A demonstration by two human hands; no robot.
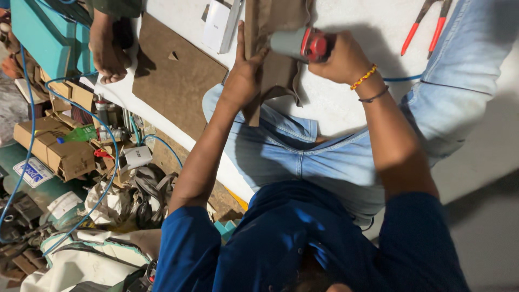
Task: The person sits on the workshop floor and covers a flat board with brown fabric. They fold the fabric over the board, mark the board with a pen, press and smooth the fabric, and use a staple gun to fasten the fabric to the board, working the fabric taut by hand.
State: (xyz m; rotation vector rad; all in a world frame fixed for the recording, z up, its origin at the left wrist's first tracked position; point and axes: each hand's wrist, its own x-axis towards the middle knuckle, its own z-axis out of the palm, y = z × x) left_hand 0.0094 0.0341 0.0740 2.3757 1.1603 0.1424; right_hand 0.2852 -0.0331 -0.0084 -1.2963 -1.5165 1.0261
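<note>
Gripping a grey power tool with a red collar (pixel 300 43), the right hand (pixel 340 59) is wrapped tight around the tool's body, its wrist wearing a yellow-orange beaded band (pixel 363 77) and a thin dark one just behind it. The tool's front end meets a long brown strip of board (pixel 275 70) that runs between the two hands. The left hand (pixel 243 75) lies flat and open against the left edge of that strip, fingers stretched along it and thumb hooked across its face, pressing it down.

Below both hands the strip passes over the person's legs in light blue jeans (pixel 303 157), which rest on the white tabletop (pixel 346 108). Left of the left hand, close by it, a larger brown sheet (pixel 173 81) lies flat on the same surface, and just beyond the fingertips of that hand stands a white box (pixel 221 24). Well to the right of the right hand, red-handled pliers (pixel 430 24) lie on the surface, with a blue cable (pixel 403 79) running close to the right wrist.

Far to the left of the left hand another person's bare foot (pixel 105 51) rests at the surface's edge beside a teal case (pixel 40 35). Lower left, beyond the edge, cardboard boxes (pixel 59 148) and loops of blue hose sit among clutter.
</note>
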